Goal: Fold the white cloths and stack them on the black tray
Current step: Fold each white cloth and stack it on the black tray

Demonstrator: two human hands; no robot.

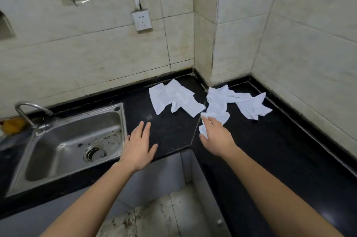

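Crumpled white cloths lie in the corner of a black countertop [270, 149]. One cloth [173, 99] is spread left of the corner. A second bunch [228, 97] trails right to another loose cloth [253, 108]. My right hand [216, 136] reaches onto the near end of that bunch [217, 115], and a corner of the cloth shows between thumb and fingers. My left hand [139, 146] hovers flat over the bare counter with its fingers straight and holds nothing. No black tray is in view.
A steel sink [63, 151] with a tap [29, 109] is set in the counter at the left. Tiled walls close off the back and right, with a socket [142, 20] above. An orange object [12, 124] sits behind the tap.
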